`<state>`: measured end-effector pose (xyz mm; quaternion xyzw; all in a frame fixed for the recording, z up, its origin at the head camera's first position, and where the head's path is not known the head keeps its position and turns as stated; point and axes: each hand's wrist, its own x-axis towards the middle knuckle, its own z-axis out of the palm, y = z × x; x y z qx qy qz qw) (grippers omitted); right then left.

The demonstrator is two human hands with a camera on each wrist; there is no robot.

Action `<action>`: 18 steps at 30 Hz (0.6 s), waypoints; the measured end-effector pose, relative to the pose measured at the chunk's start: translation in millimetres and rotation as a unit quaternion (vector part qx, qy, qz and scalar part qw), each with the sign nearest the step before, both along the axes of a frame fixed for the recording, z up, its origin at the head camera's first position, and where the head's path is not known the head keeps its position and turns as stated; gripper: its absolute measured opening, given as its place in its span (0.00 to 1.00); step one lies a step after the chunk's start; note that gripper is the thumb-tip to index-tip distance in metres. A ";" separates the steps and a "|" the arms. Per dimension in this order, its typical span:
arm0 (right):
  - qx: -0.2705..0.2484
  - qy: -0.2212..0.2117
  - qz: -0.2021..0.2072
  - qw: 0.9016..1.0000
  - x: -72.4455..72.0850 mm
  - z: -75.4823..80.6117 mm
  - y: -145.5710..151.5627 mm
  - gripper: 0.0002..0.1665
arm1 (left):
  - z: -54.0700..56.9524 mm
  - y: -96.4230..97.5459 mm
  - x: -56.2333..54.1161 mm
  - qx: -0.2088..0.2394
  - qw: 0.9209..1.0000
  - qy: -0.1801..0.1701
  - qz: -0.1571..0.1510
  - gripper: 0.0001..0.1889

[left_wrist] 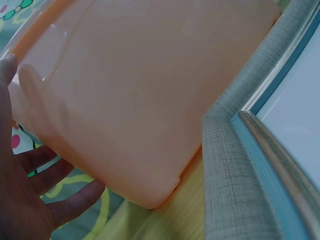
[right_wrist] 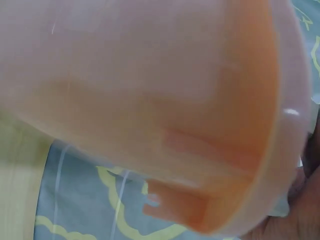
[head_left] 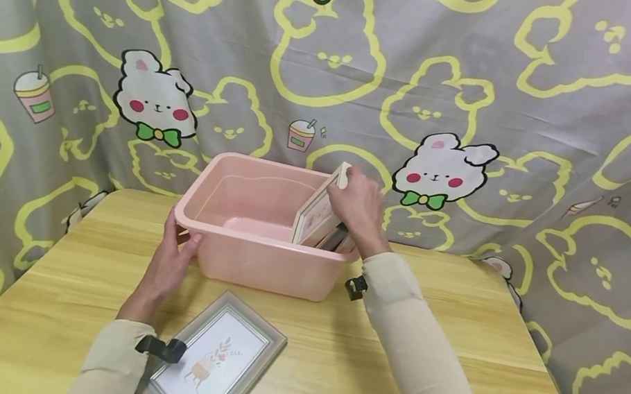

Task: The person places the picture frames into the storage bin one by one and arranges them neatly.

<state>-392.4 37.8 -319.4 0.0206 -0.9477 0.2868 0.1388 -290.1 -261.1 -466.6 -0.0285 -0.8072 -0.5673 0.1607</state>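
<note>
A pink plastic bin [head_left: 265, 267] stands at the back of the table. My right hand [head_left: 359, 206] reaches over its right end and grips the top edge of a white picture frame [head_left: 315, 217], which leans tilted inside. Behind that frame a dark edge [head_left: 336, 237] shows, mostly hidden. At the bin's left front corner, my left hand [head_left: 166, 269] touches it, thumb in front and fingers spread along the side, as the left wrist view shows. A grey picture frame [head_left: 256, 368] with a plant drawing lies face up by my left forearm.
The wooden table [head_left: 396, 387] extends around the bin. A grey curtain [head_left: 331, 38] with yellow and white rabbit figures hangs behind the table and at both sides.
</note>
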 end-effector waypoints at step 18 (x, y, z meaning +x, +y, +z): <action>0.090 0.028 0.000 0.996 -0.7 -13.3 -9.0 0.25 | -2.5 -1.1 -1.5 -0.001 1.000 0.006 0.008 0.37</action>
